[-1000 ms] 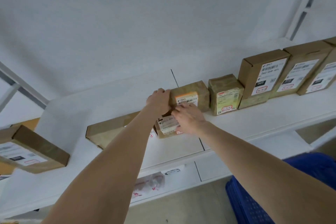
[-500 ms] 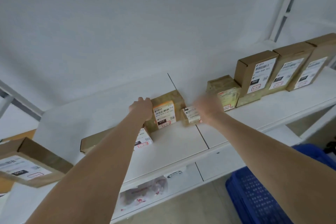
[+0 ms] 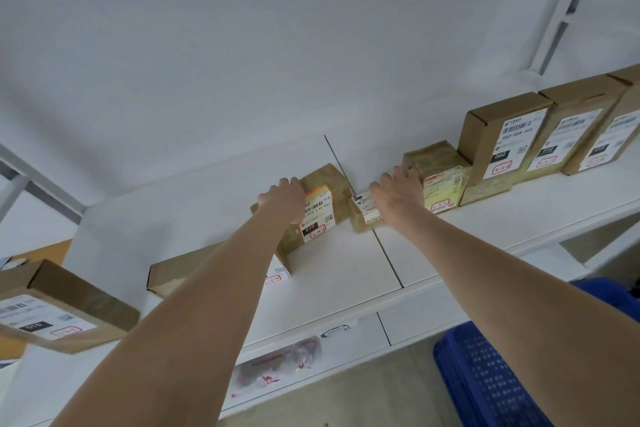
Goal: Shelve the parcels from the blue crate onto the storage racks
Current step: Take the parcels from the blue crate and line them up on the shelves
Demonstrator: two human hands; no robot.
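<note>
On the white rack shelf (image 3: pixel 467 246) stands a brown taped parcel with an orange label (image 3: pixel 323 210). My left hand (image 3: pixel 282 199) grips its top left corner, fingers curled over the edge. Right beside it stands a small parcel with a white label (image 3: pixel 363 215). My right hand (image 3: pixel 398 196) holds this parcel from above and covers its right side, touching the yellowish taped parcel (image 3: pixel 441 184) next to it. The blue crate (image 3: pixel 485 378) is on the floor at the lower right, its inside mostly out of view.
Three upright cardboard boxes (image 3: pixel 502 139) line the shelf to the right. A long flat box (image 3: pixel 180 274) lies under my left forearm, and another box (image 3: pixel 65 308) sits at far left. A plastic-bagged parcel (image 3: pixel 277 367) lies on the lower shelf.
My right hand carried the small parcel from in front of the orange-label parcel to its right side and set it upright. My left hand stayed on the orange-label parcel.
</note>
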